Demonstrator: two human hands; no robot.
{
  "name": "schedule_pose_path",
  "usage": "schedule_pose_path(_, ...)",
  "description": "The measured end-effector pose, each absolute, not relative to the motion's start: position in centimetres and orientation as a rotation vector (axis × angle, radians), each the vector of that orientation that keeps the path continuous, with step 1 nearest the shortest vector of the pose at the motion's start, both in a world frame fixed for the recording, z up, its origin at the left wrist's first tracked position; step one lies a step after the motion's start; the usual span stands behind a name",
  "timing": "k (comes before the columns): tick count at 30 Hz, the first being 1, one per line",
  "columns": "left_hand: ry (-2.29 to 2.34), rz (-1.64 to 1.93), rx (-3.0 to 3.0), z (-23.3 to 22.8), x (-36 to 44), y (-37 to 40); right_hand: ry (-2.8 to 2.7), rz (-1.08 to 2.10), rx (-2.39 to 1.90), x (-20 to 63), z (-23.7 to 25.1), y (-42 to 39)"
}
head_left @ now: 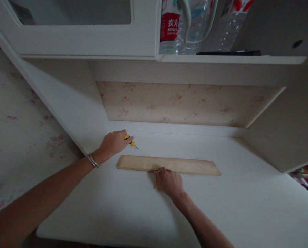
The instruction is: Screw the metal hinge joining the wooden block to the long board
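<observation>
Yellow screwdriver (130, 141) in left hand (114, 143), right hand (168, 181) pressing wooden strip (185, 165)

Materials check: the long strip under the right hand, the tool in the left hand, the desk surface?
Strip: looks like bare light wood, matte, faint grain. Tool in left hand: yellow-and-black handle, likely plastic, with a thin metal-looking tip. Desk: smooth white, probably laminate or painted board. Right hand rests on the strip's near edge.

At my twelve o'clock, up on the shelf, a water bottle's red label (169, 26) reads 农夫 and, below, NONGFU
</observation>
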State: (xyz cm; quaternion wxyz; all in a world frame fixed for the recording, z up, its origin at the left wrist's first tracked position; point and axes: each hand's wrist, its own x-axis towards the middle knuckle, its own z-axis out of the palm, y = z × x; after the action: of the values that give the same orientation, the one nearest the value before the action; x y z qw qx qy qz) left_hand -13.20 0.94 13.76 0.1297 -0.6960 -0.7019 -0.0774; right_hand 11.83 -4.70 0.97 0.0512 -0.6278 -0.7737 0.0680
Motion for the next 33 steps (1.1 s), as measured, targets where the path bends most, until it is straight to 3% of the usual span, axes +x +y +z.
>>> schedule_pose_path(14, -2.330, -0.593, -1.712, 4.8, -21.3, -0.5, -2.655, -0.014, -1.796, 9.8, 1.3, -4.1)
schedule_pose_path(26, -2.602, -0.789, -1.647, 0.5, -23.1, -2.4, -2.713, 0.124, -1.671, 9.0, 4.8, -3.9)
schedule_pose_path(30, -2.955, -1.280, -1.525, -0.7, -23.5, -2.8, -2.585, 0.240, -1.645, 7.7, 6.2, -2.5)
schedule_pose_path(33, -3.085, -2.240, -1.135, -0.9, -23.1, -4.1, -2.481, 0.388, -1.607, 5.1, 5.7, -0.2)
